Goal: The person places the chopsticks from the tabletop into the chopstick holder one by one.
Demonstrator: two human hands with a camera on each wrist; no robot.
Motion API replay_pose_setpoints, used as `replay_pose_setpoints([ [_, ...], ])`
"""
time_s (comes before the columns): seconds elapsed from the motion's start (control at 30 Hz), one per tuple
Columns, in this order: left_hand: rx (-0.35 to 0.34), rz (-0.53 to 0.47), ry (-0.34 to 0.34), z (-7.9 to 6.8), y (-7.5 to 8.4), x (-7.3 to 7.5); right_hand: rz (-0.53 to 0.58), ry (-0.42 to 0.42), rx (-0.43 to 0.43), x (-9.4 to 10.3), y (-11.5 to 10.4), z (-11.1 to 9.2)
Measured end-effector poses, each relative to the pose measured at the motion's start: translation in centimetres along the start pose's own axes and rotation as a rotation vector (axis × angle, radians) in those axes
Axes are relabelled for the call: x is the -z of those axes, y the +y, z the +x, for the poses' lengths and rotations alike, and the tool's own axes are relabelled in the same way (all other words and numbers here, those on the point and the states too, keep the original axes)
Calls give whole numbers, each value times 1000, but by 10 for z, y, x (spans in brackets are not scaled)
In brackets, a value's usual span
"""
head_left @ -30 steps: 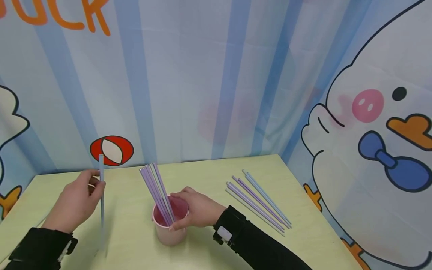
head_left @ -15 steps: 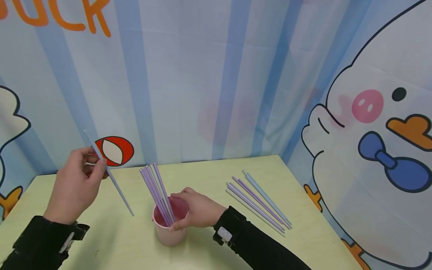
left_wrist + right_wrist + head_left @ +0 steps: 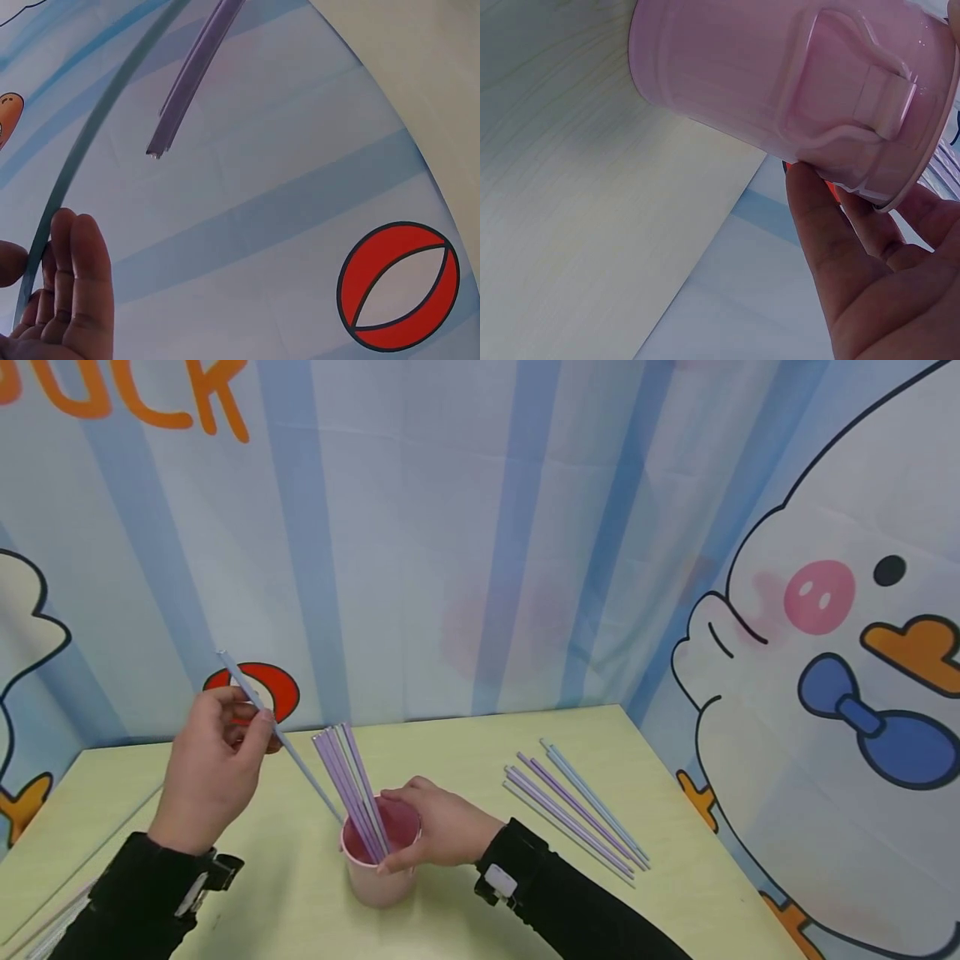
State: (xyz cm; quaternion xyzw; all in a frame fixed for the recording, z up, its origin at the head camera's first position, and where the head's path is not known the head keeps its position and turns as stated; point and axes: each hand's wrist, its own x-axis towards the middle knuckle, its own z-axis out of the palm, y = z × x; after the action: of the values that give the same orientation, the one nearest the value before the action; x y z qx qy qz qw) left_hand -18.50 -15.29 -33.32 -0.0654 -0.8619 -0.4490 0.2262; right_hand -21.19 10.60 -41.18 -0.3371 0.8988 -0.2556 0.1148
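Note:
My left hand (image 3: pixel 217 768) pinches a light-blue straw (image 3: pixel 309 775) between thumb and fingers. The straw slants down to the right, its lower end at the left rim of a small pink bucket (image 3: pixel 380 885); whether it touches is unclear. Several purple and pale straws (image 3: pixel 352 793) lean leftward inside the bucket. My right hand (image 3: pixel 450 827) grips the bucket's right side by the rim, thumb at the front. The right wrist view shows a handle (image 3: pixel 889 105) on the pink wall. In the left wrist view, the held straw (image 3: pixel 86 139) passes between thumb and fingers.
On the pale wooden table (image 3: pixel 465 752), purple and blue straws (image 3: pixel 596 800) lie fanned out at the right. More thin straws (image 3: pixel 82 864) lie at the lower left, partly behind the left sleeve. A striped cartoon curtain (image 3: pixel 420 568) stands behind the table.
My left hand has raised the blue straw, tilted it from upright to slanting, and carried it right to the bucket's rim. My right hand and the bucket stay in place.

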Motion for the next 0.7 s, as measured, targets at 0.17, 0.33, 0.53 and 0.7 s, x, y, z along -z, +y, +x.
replay_pose_setpoints([
  [0.17, -5, 4, -38, -3, -3, -11, 2, -3, -2, 1, 0, -1],
  [0.33, 3, 36, -64, -7, -7, -23, 5, -3, 4, 1, -1, -1],
  [0.53, 34, 82, -100, -11, -11, -35, 15, -6, -4, 1, 0, -1],
  [0.7, 59, 124, -136, -16, -16, -43, 20, -1, 11, 1, 2, 0],
])
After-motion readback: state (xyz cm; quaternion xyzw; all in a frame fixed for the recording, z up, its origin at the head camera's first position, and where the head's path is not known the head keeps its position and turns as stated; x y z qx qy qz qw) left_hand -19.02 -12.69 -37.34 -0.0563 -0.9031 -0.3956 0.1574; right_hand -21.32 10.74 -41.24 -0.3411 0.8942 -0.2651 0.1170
